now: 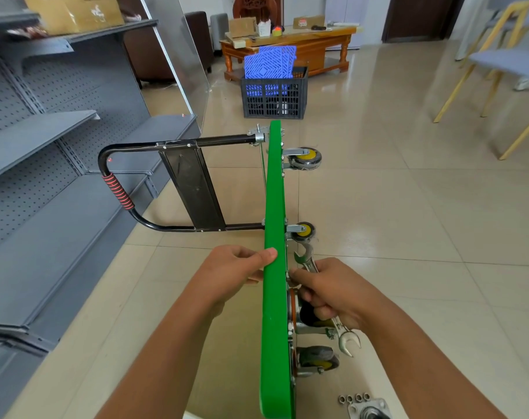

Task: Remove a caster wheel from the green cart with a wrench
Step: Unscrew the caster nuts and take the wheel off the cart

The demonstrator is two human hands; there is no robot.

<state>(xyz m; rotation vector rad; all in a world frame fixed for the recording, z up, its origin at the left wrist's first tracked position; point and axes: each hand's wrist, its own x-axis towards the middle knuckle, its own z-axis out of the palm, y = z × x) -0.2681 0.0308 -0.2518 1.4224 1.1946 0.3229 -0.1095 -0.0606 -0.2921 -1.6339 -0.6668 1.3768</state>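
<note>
So the cart (274, 237) is tipped up on its side on the tile floor (408, 207), green deck edge facing up at the camera, black handle (154, 176) folded out to the left toward the grey shelving (45, 146). Left hand (236, 267) is gripping the deck edge, thumb lying over the top of the green and the fingers curled round on the left face. Right hand (332, 294) is on the underside, fist wrapped around a double open-ended wrench (326, 297), one jaw sticking up past the knuckles and the other poking out below, and the thumb tip is up against the deck right by a bolt. Under that hand there's a caster (311, 322) mostly hidden by the fingers, with another caster (317, 359) just below it, nearer the camera. Two more yellow-hubbed wheels (305, 158) sit up at the handle end. Down on the floor at the bottom right there's a loose caster plate (369, 409) with four nuts (354, 398) lined up beside it. Farther back, a black crate (274, 95) with blue panels (270, 63) in it, and a wooden table (287, 43) behind that.
</note>
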